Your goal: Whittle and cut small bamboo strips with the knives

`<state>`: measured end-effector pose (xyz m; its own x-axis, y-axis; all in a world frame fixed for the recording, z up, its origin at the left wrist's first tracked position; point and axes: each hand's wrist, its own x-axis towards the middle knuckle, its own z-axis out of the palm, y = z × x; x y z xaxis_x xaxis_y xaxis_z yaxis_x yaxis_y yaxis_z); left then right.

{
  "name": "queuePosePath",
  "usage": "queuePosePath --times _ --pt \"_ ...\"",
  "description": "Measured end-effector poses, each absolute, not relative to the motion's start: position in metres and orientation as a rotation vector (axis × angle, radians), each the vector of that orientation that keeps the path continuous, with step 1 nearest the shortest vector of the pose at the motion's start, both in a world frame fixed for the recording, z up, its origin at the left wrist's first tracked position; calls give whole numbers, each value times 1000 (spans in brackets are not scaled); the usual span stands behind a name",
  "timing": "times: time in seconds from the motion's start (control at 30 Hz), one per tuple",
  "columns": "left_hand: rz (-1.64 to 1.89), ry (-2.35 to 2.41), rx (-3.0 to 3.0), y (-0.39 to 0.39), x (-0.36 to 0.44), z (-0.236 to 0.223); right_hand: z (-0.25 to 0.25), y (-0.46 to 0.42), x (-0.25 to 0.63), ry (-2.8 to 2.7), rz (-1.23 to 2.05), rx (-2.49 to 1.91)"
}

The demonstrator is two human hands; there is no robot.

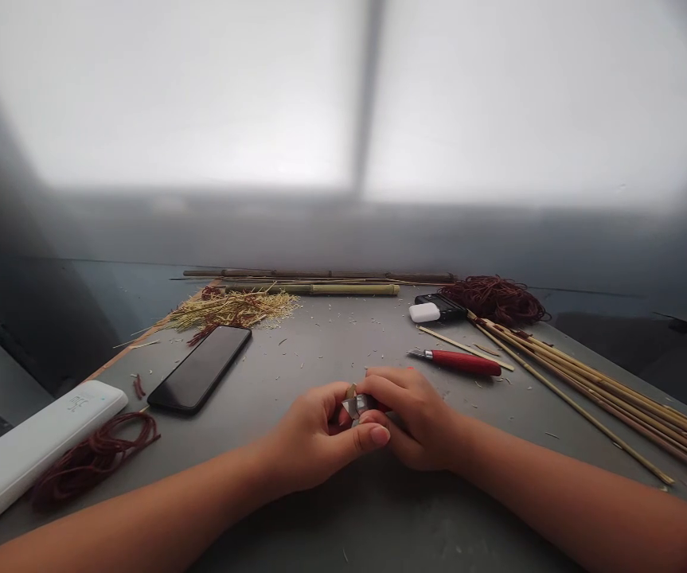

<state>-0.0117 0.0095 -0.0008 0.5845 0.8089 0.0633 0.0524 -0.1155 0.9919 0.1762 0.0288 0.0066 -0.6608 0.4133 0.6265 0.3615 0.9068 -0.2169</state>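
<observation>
My left hand and my right hand meet at the middle of the grey table, fingers curled together. Between them sits a small knife with a metal blade and a red handle mostly hidden in my right hand. A short tan sliver pokes up beside the blade, pinched by my left fingers. A second red-handled craft knife lies on the table just beyond my right hand.
A black phone lies to the left, a white power bank and dark red cord at the near left. Bamboo shavings, bamboo sticks, a red cord coil and a white eraser lie around.
</observation>
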Motion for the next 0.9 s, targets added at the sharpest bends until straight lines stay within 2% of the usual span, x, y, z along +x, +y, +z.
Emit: queuePosePath --times 0.33,0.9 --pt "745 724 1618 10 -12 2 5 29 177 -2368 117 -541" --pt "816 845 1636 8 -10 8 5 28 175 -2253 -55 -618"
